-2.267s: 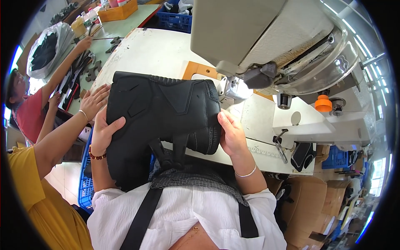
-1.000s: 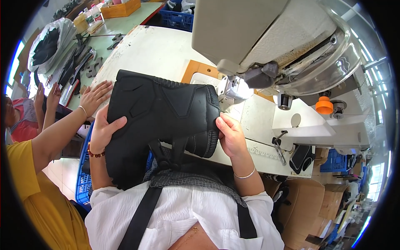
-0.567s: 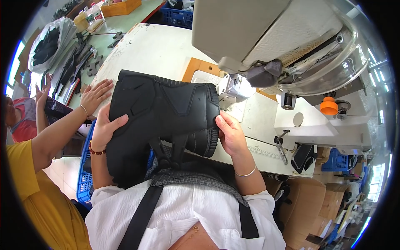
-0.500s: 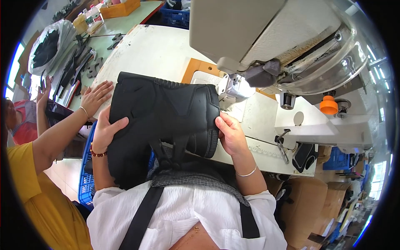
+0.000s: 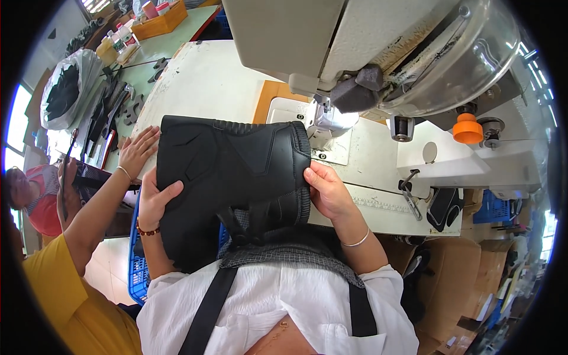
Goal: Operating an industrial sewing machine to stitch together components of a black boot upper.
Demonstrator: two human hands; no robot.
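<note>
A black backpack-like piece (image 5: 236, 157), with moulded panels, a ribbed edge and hanging straps, stretches between my hands over the front of the sewing table. My left hand (image 5: 157, 195) grips its left edge, thumb on top and the other fingers mostly hidden beneath. At the right edge, my right hand (image 5: 325, 186) pinches the piece between thumb and fingers. Just beyond that edge stands the sewing machine's needle area (image 5: 325, 121), apart from my right hand. Its pale machine head (image 5: 284, 41) hangs above.
A co-worker's hand (image 5: 139, 151) lies at the table's left edge, close to the piece. Another person (image 5: 41, 201) sits farther left, beside a green table (image 5: 151, 53) with black parts. A blue basket (image 5: 137, 272) stands below left; cardboard boxes (image 5: 452, 278) are below right.
The head view has shifted, so the machine appears farther left. My grip on the black piece stays the same; it lies slightly flatter. The far-left person's raised hand has lowered.
</note>
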